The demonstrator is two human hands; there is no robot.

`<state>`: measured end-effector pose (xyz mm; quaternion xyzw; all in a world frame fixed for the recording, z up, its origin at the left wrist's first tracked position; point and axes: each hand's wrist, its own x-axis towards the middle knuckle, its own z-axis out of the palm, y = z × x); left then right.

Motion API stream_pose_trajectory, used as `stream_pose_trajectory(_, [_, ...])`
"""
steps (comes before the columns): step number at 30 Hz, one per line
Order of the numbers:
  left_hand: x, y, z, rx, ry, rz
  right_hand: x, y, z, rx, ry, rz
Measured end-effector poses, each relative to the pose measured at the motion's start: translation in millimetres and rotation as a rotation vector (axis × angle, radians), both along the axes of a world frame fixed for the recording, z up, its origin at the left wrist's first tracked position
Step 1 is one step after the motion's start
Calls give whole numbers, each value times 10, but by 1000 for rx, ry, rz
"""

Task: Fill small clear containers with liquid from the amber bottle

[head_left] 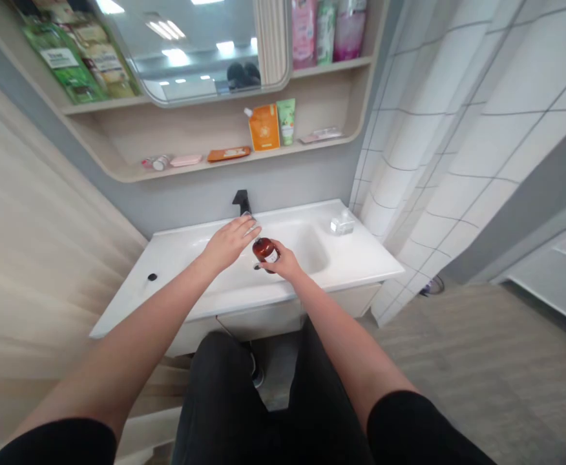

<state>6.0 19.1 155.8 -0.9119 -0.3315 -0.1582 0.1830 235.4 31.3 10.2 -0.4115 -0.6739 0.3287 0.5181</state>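
My right hand grips a small brown glass bottle with a white label, holding it tilted above the white washbasin. My left hand reaches out flat just beside the bottle. Its fingertips lie on a small clear object near the black faucet. The object is too transparent and partly covered to identify. The bottle's lower part is hidden by my right fingers.
A wall shelf above the basin bears tubes, sachets and packets, with a mirror above it. A clear box stands on the basin's right ledge. A tiled-pattern curtain hangs to the right.
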Motion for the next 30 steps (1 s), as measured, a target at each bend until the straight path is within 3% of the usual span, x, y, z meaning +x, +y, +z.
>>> stream_pose_trajectory(16, [196, -35, 379, -35, 87, -105, 17, -50, 65, 68, 69, -11])
stream_pose_trajectory(30, [245, -31, 502, 104, 214, -256, 15, -52, 67, 103, 118, -11])
